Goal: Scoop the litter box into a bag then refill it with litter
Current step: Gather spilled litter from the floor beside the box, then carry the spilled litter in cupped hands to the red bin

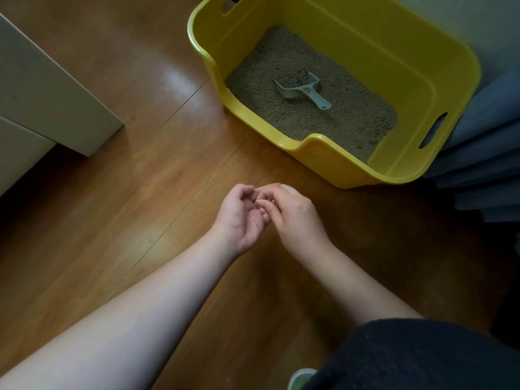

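Down on the wooden floor (135, 192), a yellow litter box (439, 88) sits at the upper right, close against a wall and just beside the folds of a blue-grey curtain (484, 153). Its near wall dips into a low entry, and a slot handle is cut into each end. Grey-brown litter (281, 63) covers the bottom of the box. A pale grey scoop (302, 90) lies on the litter near the middle, its mouth turned toward the left and its handle pointing to the lower right — no hand is touching it.

Both hands are out over the floor in front of the box, well apart from its rim. The left hand (242, 218) is turned palm up with its fingers curled inward into a cup. The right hand (292, 212) is turned palm down, its fingers bent and its fingertips (263, 202) meeting the curled fingers of the left. Something small and dark seems to sit where the fingertips meet, but it is too small to make out, so I cannot tell whether either hand is pinching anything or just touching the other.

At the left edge stands a pale cabinet (47, 88), its corner reaching out onto the floor. Dark clothing (422, 358) fills the lower right corner, and a bit of light-coloured footwear (301, 378) shows at the bottom edge beside it.
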The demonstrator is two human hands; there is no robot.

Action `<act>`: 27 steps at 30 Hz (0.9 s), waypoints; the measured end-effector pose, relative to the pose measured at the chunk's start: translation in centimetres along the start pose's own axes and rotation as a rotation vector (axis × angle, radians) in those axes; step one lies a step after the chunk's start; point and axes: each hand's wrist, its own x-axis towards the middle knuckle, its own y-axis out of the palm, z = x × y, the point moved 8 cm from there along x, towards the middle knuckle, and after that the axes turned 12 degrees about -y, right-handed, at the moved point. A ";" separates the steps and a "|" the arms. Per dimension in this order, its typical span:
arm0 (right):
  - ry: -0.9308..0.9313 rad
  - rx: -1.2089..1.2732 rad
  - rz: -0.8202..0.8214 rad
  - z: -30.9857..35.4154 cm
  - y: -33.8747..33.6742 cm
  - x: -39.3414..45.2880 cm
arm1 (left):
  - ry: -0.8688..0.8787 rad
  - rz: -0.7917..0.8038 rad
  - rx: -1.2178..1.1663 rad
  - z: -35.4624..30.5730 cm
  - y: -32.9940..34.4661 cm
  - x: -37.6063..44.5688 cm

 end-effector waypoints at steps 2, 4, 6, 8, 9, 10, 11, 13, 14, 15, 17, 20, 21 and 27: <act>-0.008 -0.019 -0.009 0.0 -0.1 -0.1 | -0.032 0.021 0.038 0.3 0.5 0.0; -0.004 -0.030 -0.033 0.2 -0.5 0.0 | -0.043 0.019 0.047 0.3 0.9 0.0; 0.014 -0.001 -0.069 0.4 -1.2 0.1 | -0.036 0.032 -0.003 0.0 1.4 -0.1; 0.061 0.105 -0.128 0.5 -2.1 0.2 | -0.024 0.043 -0.053 -0.2 1.8 -0.3; 0.135 0.225 -0.168 0.2 -2.6 0.3 | -0.025 0.052 -0.067 -0.3 2.0 -0.4; 0.237 0.399 -0.221 -0.1 -2.9 0.3 | -0.027 0.058 -0.073 -0.5 2.1 -0.5; 0.341 0.601 -0.285 -0.3 -2.9 0.3 | -0.025 0.064 -0.083 -0.6 2.2 -0.7; 0.500 0.955 -0.416 -0.2 -2.9 0.4 | -0.013 0.071 -0.108 -1.2 2.4 -1.3; 0.540 1.081 -0.468 0.0 -3.0 0.6 | 0.001 0.069 -0.117 -1.5 2.5 -1.5; 0.562 1.185 -0.505 0.3 -3.1 0.9 | 0.021 0.068 -0.129 -1.8 2.6 -1.9; 0.579 1.329 -0.527 1.0 -3.6 1.7 | 0.053 0.073 -0.155 -2.4 3.1 -2.8; 0.592 1.426 -0.533 2.3 -5.4 2.7 | 0.074 0.090 -0.170 -3.0 4.8 -4.5; 0.592 1.443 -0.552 2.8 -6.4 2.9 | 0.077 0.103 -0.185 -3.1 5.7 -5.3; 0.564 1.534 -0.722 8.0 -13.4 4.8 | 0.127 0.194 -0.257 -4.8 13.5 -12.7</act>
